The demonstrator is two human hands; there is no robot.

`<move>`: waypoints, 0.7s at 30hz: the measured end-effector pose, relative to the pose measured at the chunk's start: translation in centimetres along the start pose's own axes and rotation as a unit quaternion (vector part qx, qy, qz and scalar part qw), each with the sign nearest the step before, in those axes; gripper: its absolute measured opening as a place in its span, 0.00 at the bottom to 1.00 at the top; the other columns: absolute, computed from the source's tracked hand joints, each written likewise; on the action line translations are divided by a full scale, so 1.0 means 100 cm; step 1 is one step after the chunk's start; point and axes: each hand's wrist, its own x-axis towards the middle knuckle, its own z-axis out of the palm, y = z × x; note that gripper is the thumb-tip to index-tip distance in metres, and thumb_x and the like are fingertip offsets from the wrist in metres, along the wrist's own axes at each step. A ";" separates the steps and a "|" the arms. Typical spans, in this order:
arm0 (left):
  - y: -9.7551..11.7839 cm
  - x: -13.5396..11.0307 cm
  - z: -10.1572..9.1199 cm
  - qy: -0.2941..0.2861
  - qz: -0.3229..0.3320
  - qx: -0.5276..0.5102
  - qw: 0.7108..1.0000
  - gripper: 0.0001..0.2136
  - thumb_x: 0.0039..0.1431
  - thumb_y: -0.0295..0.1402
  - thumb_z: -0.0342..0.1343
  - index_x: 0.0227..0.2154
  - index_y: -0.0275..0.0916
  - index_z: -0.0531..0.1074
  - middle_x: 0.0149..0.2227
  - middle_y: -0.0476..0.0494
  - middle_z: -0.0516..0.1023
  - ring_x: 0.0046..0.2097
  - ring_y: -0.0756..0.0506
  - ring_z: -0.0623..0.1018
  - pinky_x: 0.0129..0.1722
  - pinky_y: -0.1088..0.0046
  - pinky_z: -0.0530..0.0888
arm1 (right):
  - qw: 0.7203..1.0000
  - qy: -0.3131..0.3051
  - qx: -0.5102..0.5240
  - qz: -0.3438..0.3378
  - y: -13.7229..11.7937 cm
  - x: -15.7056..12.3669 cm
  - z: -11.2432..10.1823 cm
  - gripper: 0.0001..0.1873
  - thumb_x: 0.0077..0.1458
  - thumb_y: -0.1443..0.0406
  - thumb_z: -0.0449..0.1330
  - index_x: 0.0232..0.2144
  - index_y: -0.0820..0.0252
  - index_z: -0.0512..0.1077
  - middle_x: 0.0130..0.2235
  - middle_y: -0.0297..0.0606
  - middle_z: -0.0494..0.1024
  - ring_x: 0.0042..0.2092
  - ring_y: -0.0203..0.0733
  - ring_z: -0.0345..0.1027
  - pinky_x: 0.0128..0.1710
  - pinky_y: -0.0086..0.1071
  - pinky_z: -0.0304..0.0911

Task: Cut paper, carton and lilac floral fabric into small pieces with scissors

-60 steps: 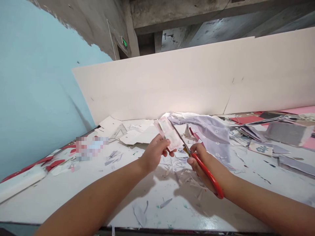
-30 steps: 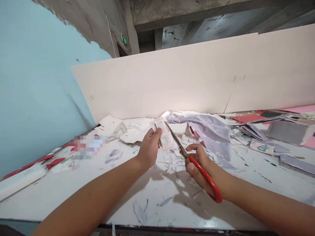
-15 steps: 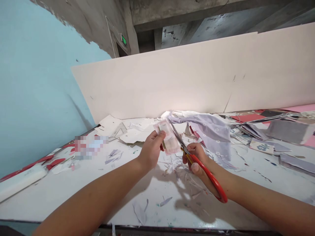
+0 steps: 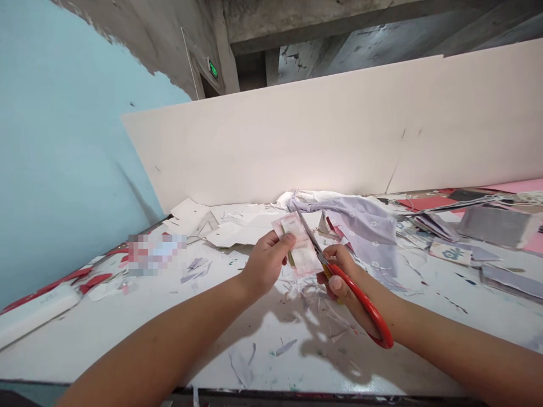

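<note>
Above the middle of the white table [image 4: 203, 339], my left hand [image 4: 267, 257] pinches a small, thin pale pink and white piece [image 4: 303, 249] by its left side; whether it is paper or cloth I cannot tell. Wrapped round the handles of red-handled scissors [image 4: 365, 302] is my right hand [image 4: 343, 271]. The blades point up and away, with the pale piece's right edge at them. Under both hands lie thin curled scraps [image 4: 328, 314].
A lilac flowered cloth [image 4: 365, 226] lies behind my right hand. Torn white sheets [image 4: 237, 229] rest along the upright board [image 4: 318, 141]. At right are stacked grey pieces [image 4: 496, 226]; at left, red scraps [image 4: 95, 281] and a white roll [image 4: 40, 311].
My left hand has moved right and slightly down with the pale piece, bringing it closer against the scissors. The blades have closed up somewhat; my right hand has barely shifted.
</note>
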 end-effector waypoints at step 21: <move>-0.004 0.001 0.001 -0.036 -0.012 0.000 0.999 0.16 0.52 0.46 0.52 0.23 0.36 0.65 0.20 0.52 0.63 0.23 0.53 0.63 0.25 0.76 0.61 | 0.993 -0.023 -0.064 0.092 0.001 0.000 0.001 0.21 0.56 0.45 0.36 0.34 0.55 0.49 0.21 0.28 0.63 0.20 0.37 0.59 0.20 0.30 0.53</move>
